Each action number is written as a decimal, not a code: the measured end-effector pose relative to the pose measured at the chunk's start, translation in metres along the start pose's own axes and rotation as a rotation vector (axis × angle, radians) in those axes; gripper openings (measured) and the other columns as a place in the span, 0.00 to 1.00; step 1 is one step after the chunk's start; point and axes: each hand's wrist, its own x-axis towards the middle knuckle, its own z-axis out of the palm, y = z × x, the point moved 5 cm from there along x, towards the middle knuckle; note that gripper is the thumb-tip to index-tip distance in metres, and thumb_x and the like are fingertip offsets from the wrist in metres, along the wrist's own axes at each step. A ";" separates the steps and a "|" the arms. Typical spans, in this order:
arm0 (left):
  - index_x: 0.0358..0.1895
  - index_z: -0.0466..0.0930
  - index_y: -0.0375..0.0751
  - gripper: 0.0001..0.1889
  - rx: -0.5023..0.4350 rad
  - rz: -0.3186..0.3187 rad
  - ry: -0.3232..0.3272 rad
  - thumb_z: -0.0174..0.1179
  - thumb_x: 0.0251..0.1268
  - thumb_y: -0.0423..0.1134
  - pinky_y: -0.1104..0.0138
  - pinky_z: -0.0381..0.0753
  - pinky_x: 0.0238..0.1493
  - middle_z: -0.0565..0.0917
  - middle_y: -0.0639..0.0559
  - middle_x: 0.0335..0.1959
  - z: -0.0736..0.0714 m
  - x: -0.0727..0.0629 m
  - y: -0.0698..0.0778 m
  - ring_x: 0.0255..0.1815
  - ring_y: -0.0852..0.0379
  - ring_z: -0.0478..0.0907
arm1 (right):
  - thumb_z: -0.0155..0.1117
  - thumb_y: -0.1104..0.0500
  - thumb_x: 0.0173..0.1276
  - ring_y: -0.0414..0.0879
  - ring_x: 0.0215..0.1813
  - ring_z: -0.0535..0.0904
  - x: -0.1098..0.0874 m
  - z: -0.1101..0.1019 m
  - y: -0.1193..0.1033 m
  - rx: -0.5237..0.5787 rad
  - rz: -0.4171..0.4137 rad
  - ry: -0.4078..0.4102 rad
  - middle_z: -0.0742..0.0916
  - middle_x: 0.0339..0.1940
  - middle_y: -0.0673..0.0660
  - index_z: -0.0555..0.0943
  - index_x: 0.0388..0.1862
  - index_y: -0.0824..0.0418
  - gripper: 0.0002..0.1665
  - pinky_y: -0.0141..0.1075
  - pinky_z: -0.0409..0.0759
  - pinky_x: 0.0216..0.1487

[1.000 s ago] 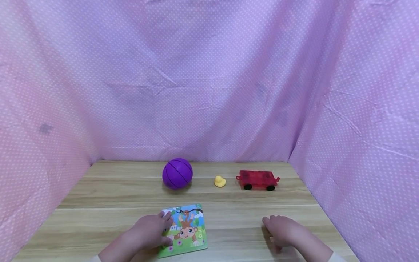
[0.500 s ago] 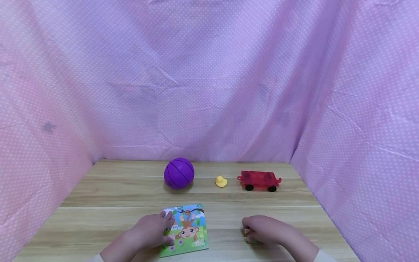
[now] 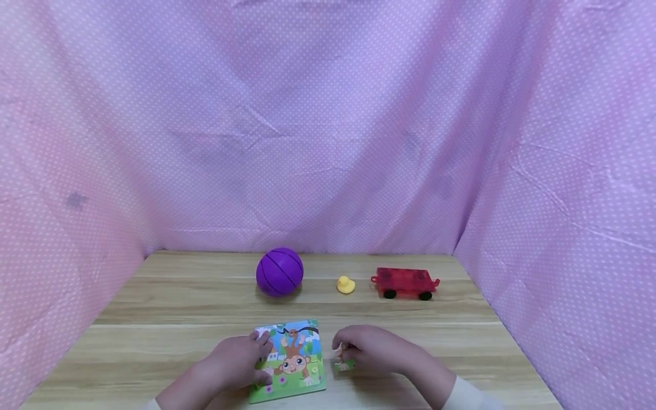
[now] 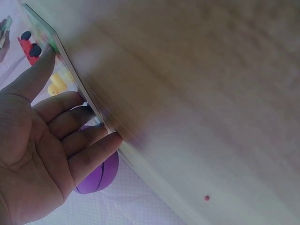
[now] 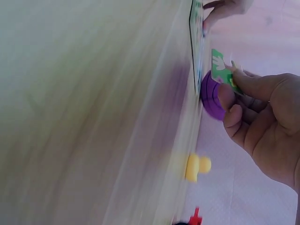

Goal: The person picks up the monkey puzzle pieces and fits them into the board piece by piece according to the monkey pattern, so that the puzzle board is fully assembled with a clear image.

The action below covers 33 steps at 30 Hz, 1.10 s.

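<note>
A square jigsaw puzzle board (image 3: 297, 367) with a monkey picture lies near the front of the table. My left hand (image 3: 236, 361) rests on its left side, fingers spread; in the left wrist view the fingertips (image 4: 115, 138) sit along the board's edge. Just right of the board, my right hand (image 3: 376, 347) pinches a small puzzle piece (image 5: 219, 65) between thumb and fingers. This piece is green with a white hand shape, and part of it is hidden by the fingers. It is held up off the tabletop in the right wrist view.
Along the back of the wooden table (image 3: 179, 296) stand a purple ball (image 3: 279, 272), a yellow rubber duck (image 3: 345, 285) and a red toy wagon (image 3: 406, 281) with black wheels. Pink dotted cloth (image 3: 328, 142) hangs behind and at both sides.
My right hand has moved left across the table with the puzzle piece, from the right side to beside the board. The left hand has stayed on the board.
</note>
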 end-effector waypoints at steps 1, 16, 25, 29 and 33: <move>0.64 0.78 0.47 0.39 -0.002 0.001 0.001 0.65 0.52 0.66 0.44 0.72 0.64 0.73 0.44 0.69 0.000 0.000 0.000 0.69 0.40 0.70 | 0.63 0.59 0.70 0.27 0.43 0.77 0.005 0.001 -0.003 -0.003 -0.003 0.003 0.84 0.40 0.37 0.81 0.47 0.48 0.09 0.27 0.80 0.45; 0.64 0.78 0.47 0.38 -0.015 0.005 0.023 0.66 0.51 0.65 0.44 0.73 0.63 0.73 0.44 0.69 -0.001 -0.002 0.000 0.69 0.40 0.70 | 0.63 0.59 0.71 0.25 0.38 0.75 0.045 0.029 -0.023 -0.081 -0.057 0.039 0.84 0.37 0.37 0.81 0.41 0.49 0.04 0.21 0.77 0.41; 0.64 0.78 0.46 0.38 -0.014 0.011 0.021 0.66 0.51 0.65 0.44 0.73 0.63 0.73 0.44 0.69 0.000 -0.002 0.000 0.70 0.40 0.69 | 0.63 0.55 0.71 0.25 0.38 0.75 0.050 0.042 -0.026 -0.079 -0.017 -0.056 0.83 0.37 0.36 0.82 0.43 0.47 0.05 0.23 0.77 0.43; 0.63 0.78 0.46 0.38 0.000 0.018 0.025 0.66 0.51 0.65 0.45 0.74 0.62 0.74 0.44 0.69 0.000 -0.002 -0.001 0.69 0.40 0.70 | 0.63 0.55 0.70 0.25 0.37 0.74 0.051 0.042 -0.027 -0.090 -0.014 -0.038 0.82 0.37 0.35 0.82 0.42 0.46 0.04 0.23 0.77 0.41; 0.63 0.78 0.46 0.38 0.010 0.027 0.028 0.66 0.52 0.65 0.45 0.75 0.61 0.74 0.44 0.68 0.001 -0.001 -0.001 0.69 0.40 0.71 | 0.63 0.55 0.71 0.25 0.35 0.74 0.052 0.043 -0.029 -0.098 -0.015 -0.053 0.82 0.36 0.35 0.82 0.42 0.47 0.04 0.23 0.77 0.40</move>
